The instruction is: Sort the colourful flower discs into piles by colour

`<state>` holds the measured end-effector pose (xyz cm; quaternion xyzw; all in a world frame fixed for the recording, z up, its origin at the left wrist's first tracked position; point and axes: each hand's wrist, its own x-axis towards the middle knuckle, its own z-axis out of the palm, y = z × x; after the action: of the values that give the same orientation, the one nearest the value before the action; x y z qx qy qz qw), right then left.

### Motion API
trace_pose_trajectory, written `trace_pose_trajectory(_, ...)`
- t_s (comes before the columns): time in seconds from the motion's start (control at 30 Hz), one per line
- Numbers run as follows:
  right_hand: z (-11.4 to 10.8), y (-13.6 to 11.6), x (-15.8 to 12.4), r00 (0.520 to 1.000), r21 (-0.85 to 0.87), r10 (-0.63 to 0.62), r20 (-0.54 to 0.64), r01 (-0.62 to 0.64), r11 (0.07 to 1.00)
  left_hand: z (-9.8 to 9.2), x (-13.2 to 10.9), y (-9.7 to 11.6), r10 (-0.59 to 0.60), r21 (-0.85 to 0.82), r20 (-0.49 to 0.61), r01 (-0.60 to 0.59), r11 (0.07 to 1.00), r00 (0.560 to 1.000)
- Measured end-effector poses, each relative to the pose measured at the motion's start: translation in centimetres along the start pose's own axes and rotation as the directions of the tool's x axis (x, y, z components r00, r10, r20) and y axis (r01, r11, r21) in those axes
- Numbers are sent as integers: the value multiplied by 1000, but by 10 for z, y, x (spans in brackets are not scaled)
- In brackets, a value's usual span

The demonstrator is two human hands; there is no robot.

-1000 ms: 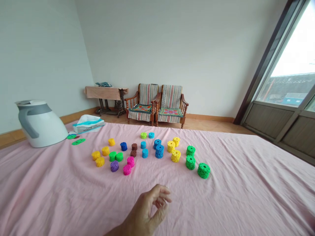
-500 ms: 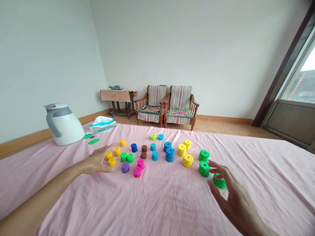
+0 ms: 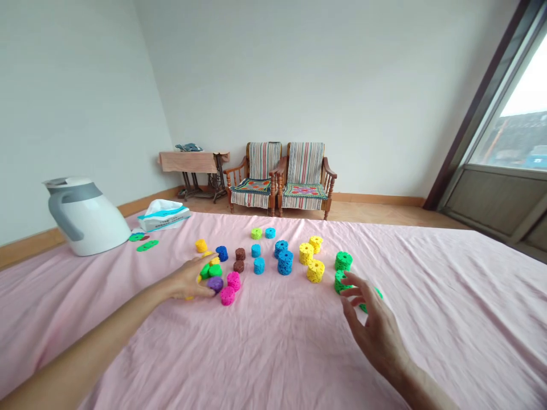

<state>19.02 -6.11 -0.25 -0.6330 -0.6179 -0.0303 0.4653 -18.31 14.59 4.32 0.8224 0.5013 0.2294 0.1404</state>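
Purple stack (image 3: 216,284) at the left hand (image 3: 182,279); middle green stack (image 3: 340,282) at the right hand (image 3: 378,330).
Left fingers, centre-left, are spread, the purple stack just right of the thumb. Right fingers, lower right, are half-curled, thumb apart; the green stack stands upright at their tips, axis vertical. No grip visible; contact unclear. Pink cloth (image 3: 273,341) leaves room between forearms.

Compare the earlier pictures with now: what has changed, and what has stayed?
The left hand has swung left from the middle, then rightward, and the purple stack and some orange-yellow stacks shifted right beside it. The right hand has come into view beside the large green stacks. The blue stacks, magenta stacks and white-and-grey jug stayed put.
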Motion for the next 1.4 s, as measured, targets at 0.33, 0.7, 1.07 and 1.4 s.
trace_pose_trajectory(0.33, -11, 10, 8, 989, -9, 100, -107, -102, 995, 62, 23, 87, 189, -257, 122, -153, 954, 974)
trace_pose_trajectory(0.7, -18, 40, 14, 965, -121, 216, -151, -235, 965, 19, 77, -16, -211, 66, -289, 239, 969, 934)
trace_pose_trajectory(1.07, -6, 79, 2, 960, -427, 264, 88, -203, 881, 88, 78, 21, 49, 17, -81, -48, 999, 995)
trace_pose_trajectory(1.4, 23, 70, 24, 967, -234, 202, 153, -163, 958, 122, 70, 99, 172, -124, -17, -173, 977, 985)
